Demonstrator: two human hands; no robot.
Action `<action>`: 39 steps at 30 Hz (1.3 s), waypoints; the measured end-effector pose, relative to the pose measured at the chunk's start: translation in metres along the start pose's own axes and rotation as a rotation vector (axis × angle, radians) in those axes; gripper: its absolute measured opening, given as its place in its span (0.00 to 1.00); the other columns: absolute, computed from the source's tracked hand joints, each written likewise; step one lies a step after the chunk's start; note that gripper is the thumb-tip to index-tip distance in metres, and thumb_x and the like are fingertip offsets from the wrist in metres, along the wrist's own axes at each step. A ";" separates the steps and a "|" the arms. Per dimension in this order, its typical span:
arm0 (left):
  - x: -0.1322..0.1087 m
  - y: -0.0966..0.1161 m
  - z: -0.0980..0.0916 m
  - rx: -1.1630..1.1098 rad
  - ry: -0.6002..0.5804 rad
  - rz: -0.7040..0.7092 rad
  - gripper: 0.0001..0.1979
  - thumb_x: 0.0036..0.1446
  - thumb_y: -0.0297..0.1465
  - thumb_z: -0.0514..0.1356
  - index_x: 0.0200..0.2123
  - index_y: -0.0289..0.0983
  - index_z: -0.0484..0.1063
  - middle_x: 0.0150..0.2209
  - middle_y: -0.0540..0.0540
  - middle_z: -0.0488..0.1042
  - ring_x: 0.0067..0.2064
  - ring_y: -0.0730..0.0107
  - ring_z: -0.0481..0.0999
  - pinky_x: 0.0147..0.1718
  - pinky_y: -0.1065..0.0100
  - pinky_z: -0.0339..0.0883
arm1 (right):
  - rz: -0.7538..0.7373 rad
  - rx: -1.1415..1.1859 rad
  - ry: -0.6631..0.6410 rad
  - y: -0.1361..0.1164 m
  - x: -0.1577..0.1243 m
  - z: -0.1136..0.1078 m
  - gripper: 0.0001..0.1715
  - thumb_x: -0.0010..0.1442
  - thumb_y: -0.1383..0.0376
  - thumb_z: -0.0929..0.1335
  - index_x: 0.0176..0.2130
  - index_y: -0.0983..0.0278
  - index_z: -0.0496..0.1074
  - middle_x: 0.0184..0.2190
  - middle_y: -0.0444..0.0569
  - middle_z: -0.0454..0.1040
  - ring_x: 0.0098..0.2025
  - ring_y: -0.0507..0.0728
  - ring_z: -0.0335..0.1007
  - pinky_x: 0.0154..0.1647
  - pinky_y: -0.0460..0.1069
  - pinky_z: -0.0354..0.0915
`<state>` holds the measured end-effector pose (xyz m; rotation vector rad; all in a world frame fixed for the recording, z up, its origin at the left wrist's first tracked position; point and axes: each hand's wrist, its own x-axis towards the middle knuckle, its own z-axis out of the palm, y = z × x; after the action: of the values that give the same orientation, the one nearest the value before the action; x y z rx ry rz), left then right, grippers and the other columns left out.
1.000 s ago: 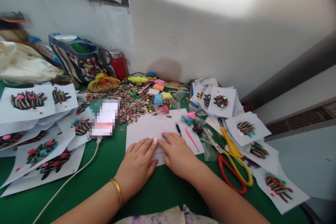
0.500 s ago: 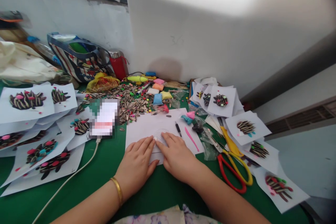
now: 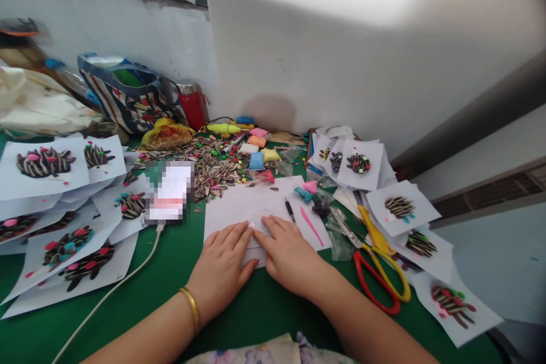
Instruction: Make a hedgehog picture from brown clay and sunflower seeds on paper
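My left hand [image 3: 226,259] lies flat on a white sheet of paper [image 3: 239,200], fingers stretched out side by side, with a gold bangle at the wrist. Across from it my right hand [image 3: 292,253] is also laid flat, its fingertips spread on a pale round patterned piece [image 3: 263,217]. The two index fingers nearly meet there, beside a tiny white bit. My fingers cover most of the round piece, and I cannot tell what it is made of. A black pen [image 3: 289,210] and a pink modelling tool [image 3: 311,226] rest on the sheet to the right.
Sunflower seeds [image 3: 217,173] and coloured clay packs [image 3: 256,161] lie behind the paper. Seed-decorated sheets [image 3: 91,267] flank me left and right. A charging phone [image 3: 170,190] is at left; scissors [image 3: 379,273] and a yellow cutter [image 3: 375,227] are at right.
Both hands stay almost in place. Slightly more of the round piece and the tiny white bit shows at my fingertips now.
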<state>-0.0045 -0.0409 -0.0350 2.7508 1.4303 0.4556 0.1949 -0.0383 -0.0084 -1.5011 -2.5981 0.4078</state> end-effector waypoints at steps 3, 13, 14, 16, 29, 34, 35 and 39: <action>-0.001 0.000 -0.001 0.012 -0.002 0.007 0.23 0.61 0.37 0.59 0.58 0.37 0.69 0.60 0.40 0.70 0.59 0.52 0.69 0.55 0.52 0.62 | 0.013 0.026 0.016 0.001 0.001 0.000 0.32 0.60 0.68 0.64 0.63 0.63 0.64 0.65 0.58 0.61 0.66 0.65 0.53 0.66 0.62 0.51; -0.001 0.000 -0.001 -0.012 0.007 0.004 0.23 0.60 0.36 0.59 0.58 0.36 0.69 0.59 0.39 0.71 0.59 0.50 0.69 0.55 0.51 0.62 | 0.039 0.025 0.040 0.000 0.005 0.002 0.33 0.58 0.69 0.65 0.62 0.60 0.65 0.63 0.56 0.62 0.63 0.65 0.54 0.64 0.62 0.53; -0.001 0.000 -0.001 -0.017 0.007 0.010 0.24 0.60 0.36 0.59 0.59 0.36 0.68 0.59 0.39 0.71 0.59 0.50 0.69 0.55 0.51 0.62 | 0.037 0.025 0.038 0.000 0.005 0.001 0.33 0.58 0.69 0.65 0.62 0.61 0.65 0.63 0.56 0.62 0.63 0.65 0.54 0.64 0.62 0.53; -0.001 0.000 -0.001 -0.026 -0.001 0.019 0.25 0.60 0.36 0.59 0.59 0.36 0.67 0.60 0.40 0.71 0.60 0.50 0.68 0.55 0.51 0.62 | 0.031 0.022 0.036 0.000 0.004 0.001 0.33 0.58 0.69 0.65 0.62 0.61 0.64 0.63 0.56 0.62 0.63 0.65 0.54 0.64 0.62 0.52; -0.002 -0.001 -0.005 -0.080 0.034 0.009 0.22 0.60 0.35 0.59 0.56 0.34 0.68 0.56 0.40 0.74 0.60 0.50 0.68 0.54 0.52 0.62 | 0.033 0.018 0.023 0.001 0.004 0.002 0.34 0.58 0.68 0.66 0.63 0.60 0.63 0.64 0.56 0.61 0.64 0.64 0.52 0.64 0.61 0.51; -0.002 0.001 -0.005 -0.048 0.022 0.021 0.24 0.59 0.35 0.60 0.58 0.34 0.67 0.57 0.40 0.74 0.61 0.49 0.68 0.54 0.51 0.62 | 0.029 0.014 0.034 0.001 0.005 0.003 0.34 0.58 0.69 0.66 0.63 0.60 0.64 0.63 0.56 0.62 0.64 0.65 0.53 0.64 0.62 0.52; -0.001 0.001 -0.005 -0.046 0.025 0.017 0.24 0.59 0.35 0.60 0.57 0.34 0.67 0.58 0.40 0.73 0.61 0.49 0.67 0.55 0.51 0.62 | 0.029 0.016 0.037 0.001 0.004 0.003 0.33 0.58 0.69 0.66 0.63 0.60 0.65 0.63 0.56 0.62 0.64 0.65 0.53 0.64 0.62 0.52; -0.001 0.001 -0.003 -0.048 0.029 0.006 0.23 0.59 0.36 0.60 0.57 0.36 0.68 0.60 0.40 0.70 0.62 0.49 0.66 0.56 0.50 0.61 | 0.034 0.029 0.034 0.002 0.004 0.002 0.33 0.58 0.69 0.65 0.62 0.62 0.64 0.63 0.56 0.62 0.63 0.64 0.54 0.64 0.61 0.52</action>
<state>-0.0050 -0.0427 -0.0317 2.7229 1.3983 0.5254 0.1937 -0.0340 -0.0113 -1.5313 -2.5333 0.4182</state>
